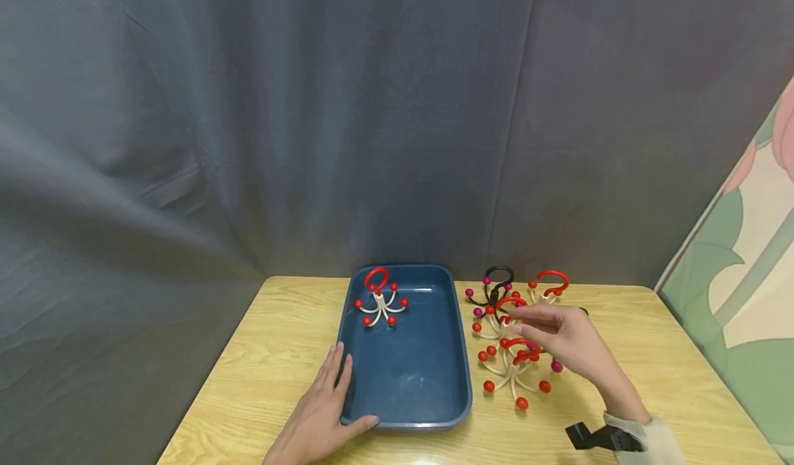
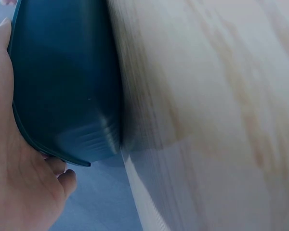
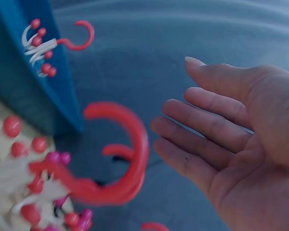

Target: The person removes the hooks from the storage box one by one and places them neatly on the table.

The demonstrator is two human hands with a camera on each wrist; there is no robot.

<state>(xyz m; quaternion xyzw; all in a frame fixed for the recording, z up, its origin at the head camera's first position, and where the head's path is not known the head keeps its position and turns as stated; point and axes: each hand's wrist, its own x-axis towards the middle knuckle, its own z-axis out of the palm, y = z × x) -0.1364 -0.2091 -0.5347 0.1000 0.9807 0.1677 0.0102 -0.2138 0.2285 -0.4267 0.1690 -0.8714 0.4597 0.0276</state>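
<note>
My left hand [image 1: 316, 406] rests against the near left corner of a blue tray [image 1: 406, 425], fingers along its left side, thumb at the front rim. Inside the tray, toward the far left, stands a white multi-arm hook [image 1: 381, 305] with a red hanger loop and red ball tips. My right hand [image 1: 566, 334] hovers over a cluster of similar hooks on the right, holding nothing. In the right wrist view its fingers [image 3: 207, 120] are relaxed and apart from the nearest red hanger loop [image 3: 139, 154]. Closest to the front is another white hook with red balls [image 1: 513, 375].
A black hook with magenta balls [image 1: 494, 296] and a red-looped white hook [image 1: 552, 282] lie at the back of the cluster. Everything sits on a wooden table [image 1: 279, 341]. Grey cloth [image 1: 372, 120] hangs behind, and a flower-patterned panel [image 1: 744, 279] stands on the right.
</note>
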